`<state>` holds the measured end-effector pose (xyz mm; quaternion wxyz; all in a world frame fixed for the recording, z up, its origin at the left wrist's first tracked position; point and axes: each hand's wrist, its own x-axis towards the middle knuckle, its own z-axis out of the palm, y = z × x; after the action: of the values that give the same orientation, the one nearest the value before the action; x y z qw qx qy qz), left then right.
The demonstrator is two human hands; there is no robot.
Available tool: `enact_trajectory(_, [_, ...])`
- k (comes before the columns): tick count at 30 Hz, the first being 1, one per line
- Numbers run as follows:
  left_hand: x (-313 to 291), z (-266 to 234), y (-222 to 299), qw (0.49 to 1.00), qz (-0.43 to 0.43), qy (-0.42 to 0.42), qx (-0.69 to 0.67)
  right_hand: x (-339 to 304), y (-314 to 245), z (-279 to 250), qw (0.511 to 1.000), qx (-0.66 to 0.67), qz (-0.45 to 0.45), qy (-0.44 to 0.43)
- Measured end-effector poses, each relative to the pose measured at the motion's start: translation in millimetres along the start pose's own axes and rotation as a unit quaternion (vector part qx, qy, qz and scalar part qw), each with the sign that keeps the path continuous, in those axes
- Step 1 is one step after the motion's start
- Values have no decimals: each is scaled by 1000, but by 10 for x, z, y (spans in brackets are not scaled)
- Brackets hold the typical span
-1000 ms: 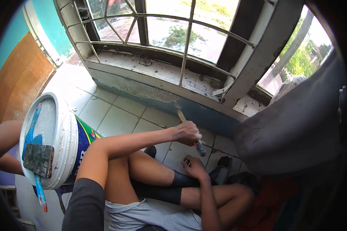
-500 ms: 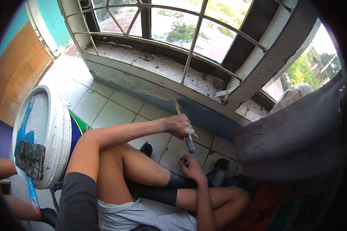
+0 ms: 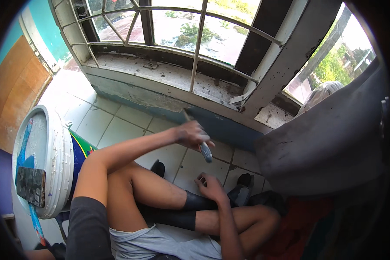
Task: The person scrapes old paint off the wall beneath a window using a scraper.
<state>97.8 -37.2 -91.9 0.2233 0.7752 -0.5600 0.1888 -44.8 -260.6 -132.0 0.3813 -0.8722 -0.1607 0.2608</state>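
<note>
The handled tool [image 3: 206, 152] lies in the left hand [image 3: 191, 133], which is clenched around it; its narrow, pale end points beyond the knuckles toward the peeling lower wall [image 3: 221, 125], contact being unclear. Nearer the body, the right hand [image 3: 210, 187] has loosely curled fingers; whether it holds anything cannot be told. Well to the left of the left hand stands a large bucket [image 3: 61, 169], its white lid [image 3: 40, 138] concealing any contents. On the lid lies a dark phone [image 3: 31, 186], across a blue, paint-smeared stick [image 3: 25, 138].
</note>
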Motion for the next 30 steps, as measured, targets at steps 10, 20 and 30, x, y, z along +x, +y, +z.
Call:
enact_trajectory(10, [-84, -89, -6, 999, 46, -4, 7, -10, 53, 34, 1000, -13, 3, 13])
enact_trajectory(20, [-150, -53, -84, 990, -102, -77, 66, 33, 167, 76, 999, -31, -14, 34])
enact_trajectory(30, [587, -36, 1052, 893, -328, -118, -284, -105, 238, -490, 972, 41, -67, 221])
